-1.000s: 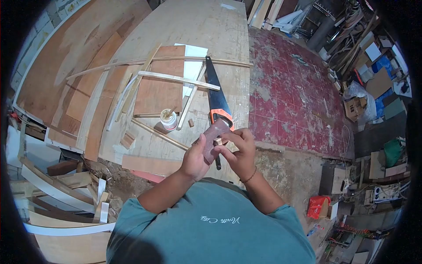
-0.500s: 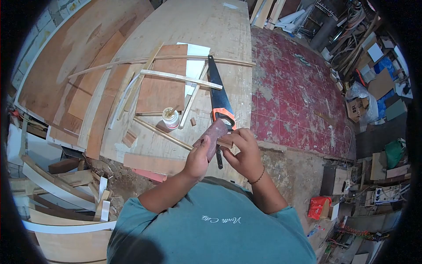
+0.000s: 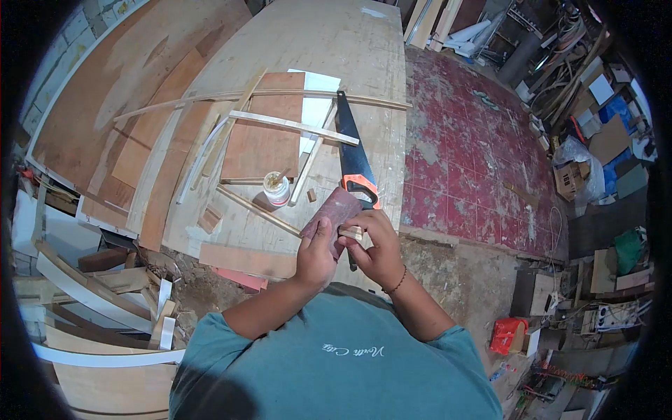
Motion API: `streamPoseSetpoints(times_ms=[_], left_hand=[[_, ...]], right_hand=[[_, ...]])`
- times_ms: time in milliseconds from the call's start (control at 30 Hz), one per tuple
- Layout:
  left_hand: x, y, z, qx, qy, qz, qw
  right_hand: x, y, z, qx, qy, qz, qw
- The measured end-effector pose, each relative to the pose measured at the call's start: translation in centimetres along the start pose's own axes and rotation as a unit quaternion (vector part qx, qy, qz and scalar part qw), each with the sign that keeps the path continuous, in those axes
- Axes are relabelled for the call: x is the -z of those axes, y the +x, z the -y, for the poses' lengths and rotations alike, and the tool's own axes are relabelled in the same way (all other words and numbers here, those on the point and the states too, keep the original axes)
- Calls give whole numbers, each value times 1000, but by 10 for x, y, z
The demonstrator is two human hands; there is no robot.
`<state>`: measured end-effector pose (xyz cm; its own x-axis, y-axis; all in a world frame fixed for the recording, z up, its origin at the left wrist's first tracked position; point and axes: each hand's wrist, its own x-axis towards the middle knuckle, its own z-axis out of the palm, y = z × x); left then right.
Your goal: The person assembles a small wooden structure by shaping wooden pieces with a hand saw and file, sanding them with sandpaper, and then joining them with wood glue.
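Note:
My left hand is closed on a curled reddish-brown sheet of sandpaper, with the thumb on top. Pinched in the fingers of my right hand is a small wooden block, held close beside the sandpaper. Just beyond both hands lies a handsaw with an orange and black handle, its blade pointing away from me. An open white jar with a stick in it stands left of the saw, and a small wood offcut lies near the jar.
Thin wooden strips cross a brown board and a white sheet on the plywood worktable. Large panels lean at the left. Curved wood pieces are piled at lower left. Cluttered goods line the red floor at right.
The wooden block in my right hand has turned so its pale end shows, and it has moved slightly left and down. The sandpaper now lies broader toward me. The view has shifted slightly.

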<state>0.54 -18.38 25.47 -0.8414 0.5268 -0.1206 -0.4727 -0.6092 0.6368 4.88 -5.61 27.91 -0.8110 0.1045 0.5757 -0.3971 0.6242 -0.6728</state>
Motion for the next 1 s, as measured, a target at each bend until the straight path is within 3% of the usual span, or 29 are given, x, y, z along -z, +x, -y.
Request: streamPoseSetpoints(times_ms=[300,400,467,500,600,633,667,700,800,1000], left_hand=[[2,-1,3,27,-6,10,1000],[-6,-2,3,-10,37,53,998],[6,-1,9,20,-26,76,997],[-2,-1,1,14,20,15,1000],[-4,0,-17,-8,-9,40,999],[-11,-3,-21,0,-11,6,1000],[-10,-4,-18,1,-12,6,1000],[-8,-4,-16,8,-10,9,1000],[-9,-7,-18,21,10,5,1000],[-15,-9,-18,26,20,-4,999]], right_hand=[[6,4,-1,12,-41,-9,999],[5,5,4,20,-69,-19,997],[3,1,7,32,-76,-20,996],[1,-4,7,36,-51,-1,998],[6,-4,2,55,-50,12,997],[7,-7,-2,-92,87,10,992],[8,-9,-4,-236,220,8,946],[11,-2,5,-257,322,-3,911],[17,-1,10,-275,385,-17,881],[20,-5,13,-279,384,-25,880]])
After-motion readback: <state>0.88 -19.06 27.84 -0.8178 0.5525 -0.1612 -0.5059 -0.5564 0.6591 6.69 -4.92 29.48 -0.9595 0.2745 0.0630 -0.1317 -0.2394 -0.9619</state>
